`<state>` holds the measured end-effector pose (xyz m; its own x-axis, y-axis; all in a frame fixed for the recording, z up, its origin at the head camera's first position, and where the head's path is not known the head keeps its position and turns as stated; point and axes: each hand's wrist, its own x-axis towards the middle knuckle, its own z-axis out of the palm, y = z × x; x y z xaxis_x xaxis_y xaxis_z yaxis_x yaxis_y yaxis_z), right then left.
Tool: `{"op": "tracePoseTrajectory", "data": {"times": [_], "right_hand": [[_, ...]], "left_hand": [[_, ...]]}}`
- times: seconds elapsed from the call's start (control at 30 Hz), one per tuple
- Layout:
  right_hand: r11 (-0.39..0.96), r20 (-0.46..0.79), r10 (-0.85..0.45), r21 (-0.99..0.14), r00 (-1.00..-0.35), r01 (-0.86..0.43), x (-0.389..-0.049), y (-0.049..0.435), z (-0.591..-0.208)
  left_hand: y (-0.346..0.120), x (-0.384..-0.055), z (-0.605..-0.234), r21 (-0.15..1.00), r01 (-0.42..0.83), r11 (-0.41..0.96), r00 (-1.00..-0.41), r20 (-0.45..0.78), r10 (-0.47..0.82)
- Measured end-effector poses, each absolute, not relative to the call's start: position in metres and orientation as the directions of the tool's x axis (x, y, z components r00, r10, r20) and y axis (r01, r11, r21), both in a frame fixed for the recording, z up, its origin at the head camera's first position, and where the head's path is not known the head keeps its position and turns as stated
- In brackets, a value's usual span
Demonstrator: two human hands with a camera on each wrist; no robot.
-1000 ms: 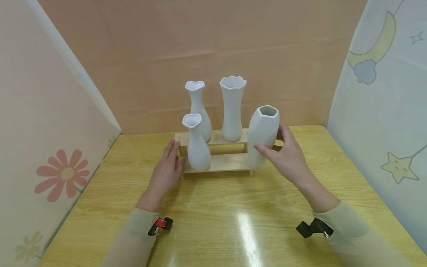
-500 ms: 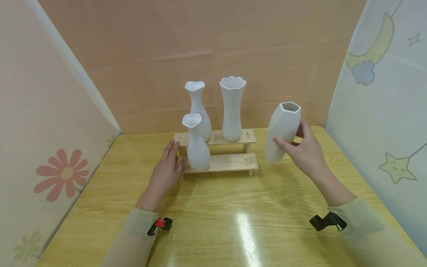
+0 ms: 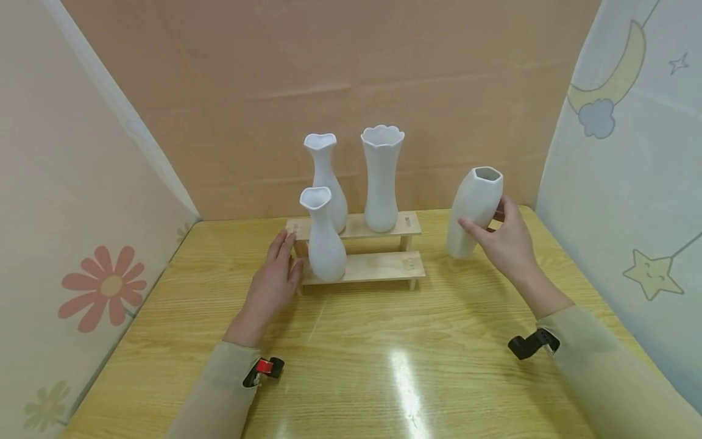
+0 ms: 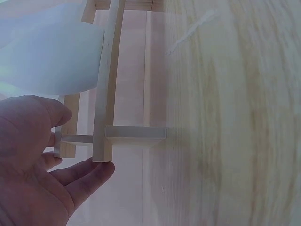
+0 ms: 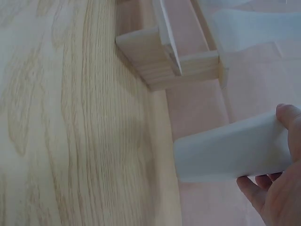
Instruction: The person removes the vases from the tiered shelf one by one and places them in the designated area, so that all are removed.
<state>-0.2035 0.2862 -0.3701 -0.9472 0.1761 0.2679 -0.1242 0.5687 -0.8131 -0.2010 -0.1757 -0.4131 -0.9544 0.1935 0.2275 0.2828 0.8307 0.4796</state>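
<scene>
Smooth white angular-mouthed vase point(image 3: 475, 210) tilted, pinched in right hand point(image 3: 510, 242), right of pale wooden two-tier stand point(image 3: 378, 266). Left hand point(image 3: 271, 277): relaxed fingers touching stand's left end.

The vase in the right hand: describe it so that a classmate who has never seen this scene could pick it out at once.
On the wood-grain table, find the two-level wooden stand bearing three wavy-rimmed vases. To its right, the right hand grips a white vase, tilted. Unlike those on the stand, its mouth is angular, with straight edges.
</scene>
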Motion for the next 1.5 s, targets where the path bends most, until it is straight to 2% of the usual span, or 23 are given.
{"op": "tracePoseTrajectory", "data": {"times": [0.47,1.17,1.5], "right_hand": [[0.557,0.251,0.184,-0.823,-0.95,-0.109,-0.228,0.293,-0.387],[0.569,0.239,0.181,-0.817,-0.954,-0.097,-0.228,0.297,-0.401],[0.548,0.212,0.16,-0.831,-0.964,-0.092,-0.23,0.299,-0.403]], "left_hand": [[-0.177,-0.202,-0.414,0.477,0.29,0.83,-0.953,0.226,0.202],[-0.175,-0.2,-0.412,0.482,0.273,0.832,-0.959,0.201,0.199],[-0.176,-0.202,-0.419,0.489,0.301,0.819,-0.946,0.26,0.193]]}}
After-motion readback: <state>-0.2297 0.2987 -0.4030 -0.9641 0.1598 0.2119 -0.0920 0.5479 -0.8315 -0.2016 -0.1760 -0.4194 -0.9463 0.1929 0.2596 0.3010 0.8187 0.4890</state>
